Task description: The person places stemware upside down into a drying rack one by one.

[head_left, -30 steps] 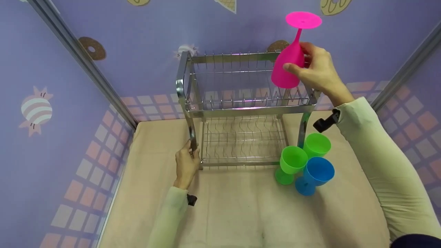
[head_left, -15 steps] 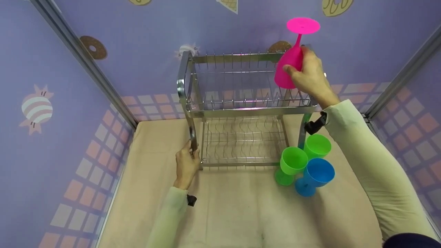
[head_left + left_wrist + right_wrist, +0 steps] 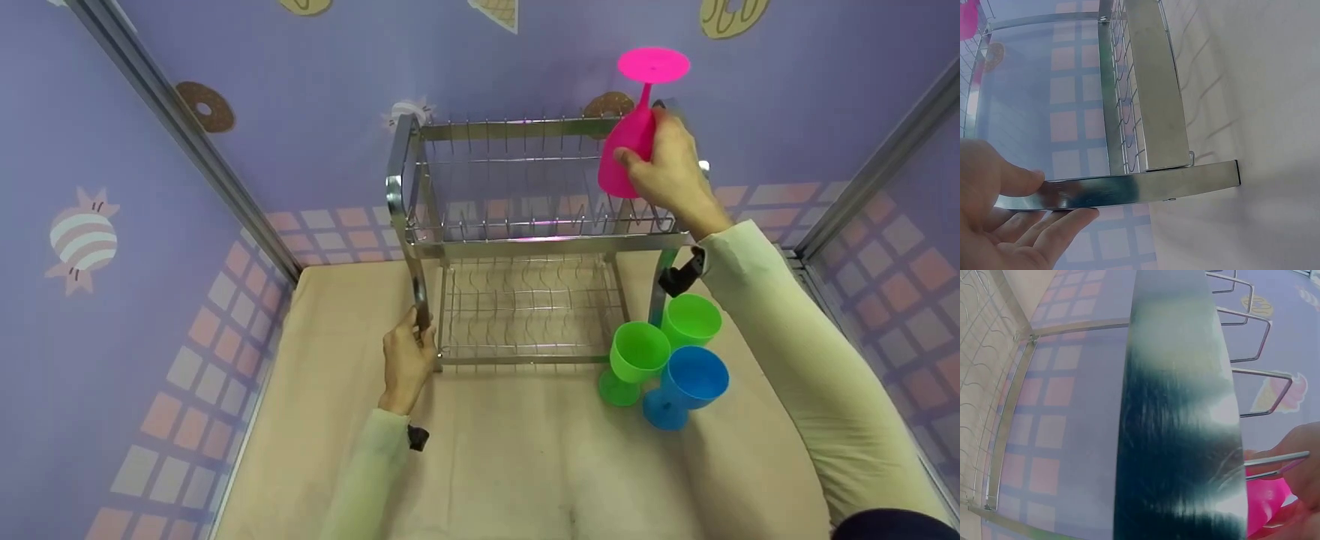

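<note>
A two-tier metal dish rack (image 3: 540,246) stands against the back wall. My left hand (image 3: 407,361) grips its front left leg, thumb on one side and fingers on the other in the left wrist view. Over the right end of the upper tier, my right hand (image 3: 671,169) holds a pink goblet (image 3: 628,150) by its bowl, upside down with the foot up. In the right wrist view the rack's front bar hides much of the pink goblet (image 3: 1264,503). Its rim is down among the upper tier's wires.
Two green goblets (image 3: 637,352) (image 3: 691,319) and a blue goblet (image 3: 694,379) stand upright by the rack's front right leg. A beige cloth (image 3: 510,457) covers the table. Patterned walls (image 3: 150,225) enclose the back and sides.
My right hand has lowered the pink goblet a little toward the upper tier, and the right forearm has swung left. My left hand keeps its grip on the leg.
</note>
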